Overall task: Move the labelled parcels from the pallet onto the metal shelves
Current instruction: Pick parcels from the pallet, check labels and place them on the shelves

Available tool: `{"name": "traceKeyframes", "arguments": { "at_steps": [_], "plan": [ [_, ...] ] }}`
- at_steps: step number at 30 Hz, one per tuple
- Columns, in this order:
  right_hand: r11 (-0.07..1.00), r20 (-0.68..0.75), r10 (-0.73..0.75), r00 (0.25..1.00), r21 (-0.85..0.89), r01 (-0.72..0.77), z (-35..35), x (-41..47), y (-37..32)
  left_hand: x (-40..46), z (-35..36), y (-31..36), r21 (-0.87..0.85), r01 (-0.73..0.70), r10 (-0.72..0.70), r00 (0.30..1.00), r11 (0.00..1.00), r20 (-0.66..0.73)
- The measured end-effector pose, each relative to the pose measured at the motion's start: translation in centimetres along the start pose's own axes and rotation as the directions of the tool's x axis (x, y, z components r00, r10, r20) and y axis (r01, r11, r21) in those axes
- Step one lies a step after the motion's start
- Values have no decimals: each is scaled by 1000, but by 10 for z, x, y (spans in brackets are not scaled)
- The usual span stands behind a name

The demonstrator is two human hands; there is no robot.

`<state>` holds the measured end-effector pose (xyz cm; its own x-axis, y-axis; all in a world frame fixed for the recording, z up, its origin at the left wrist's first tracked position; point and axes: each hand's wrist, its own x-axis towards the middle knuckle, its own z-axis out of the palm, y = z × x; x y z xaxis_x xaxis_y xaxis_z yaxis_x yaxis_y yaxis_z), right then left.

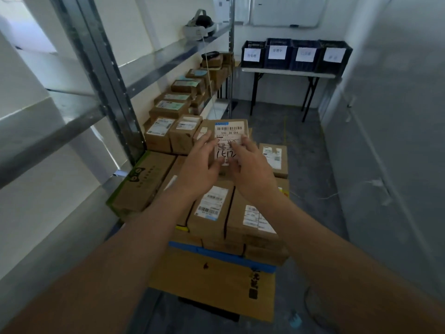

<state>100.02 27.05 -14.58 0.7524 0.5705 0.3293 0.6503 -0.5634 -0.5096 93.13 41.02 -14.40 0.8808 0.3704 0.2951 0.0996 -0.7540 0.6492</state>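
Parcels fill most of what I see: a stack of labelled cardboard boxes (216, 208) sits on a low platform dead centre, and I cannot make out the pallet itself under the flat sheet of cardboard (212, 280) at 6 o'clock. I have both arms stretched forward. My left hand (199, 167) and my right hand (252, 172) hover with fingers spread and relaxed, gripping nothing, over a small box with a white barcode label (227, 138) that carries handwritten black marks. That box sits at the far edge of the stack, just above centre, and my fingertips lie over its label; I cannot tell whether they touch it. At 3 o'clock from my right hand another labelled parcel (274, 157) lies on the stack. At 9 o'clock a longer carton with a cat-face print (142, 182) sits beside the stack. The metal shelves (113, 92) run along the wall from 9 up to 12 o'clock, and on the lower shelf a row of labelled parcels (173, 116) recedes into the distance. On the upper shelf near 11 o'clock rests a white headset (199, 26), its cable hanging down. At 1 o'clock a folding table (289, 73) carries four dark crates with paper signs (296, 54).
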Motion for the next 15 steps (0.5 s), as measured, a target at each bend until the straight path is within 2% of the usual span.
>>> {"name": "traceKeyframes", "arguments": {
  "at_steps": [8,15],
  "plan": [
    [996,-70,66,995,-48,-69,-24,9,45,31,43,28,-47,-35,35,999,998,3],
    [982,-149,154,977,-90,-168,-24,28,77,73,75,30,-91,-76,81,995,993,58]
  ]
}}
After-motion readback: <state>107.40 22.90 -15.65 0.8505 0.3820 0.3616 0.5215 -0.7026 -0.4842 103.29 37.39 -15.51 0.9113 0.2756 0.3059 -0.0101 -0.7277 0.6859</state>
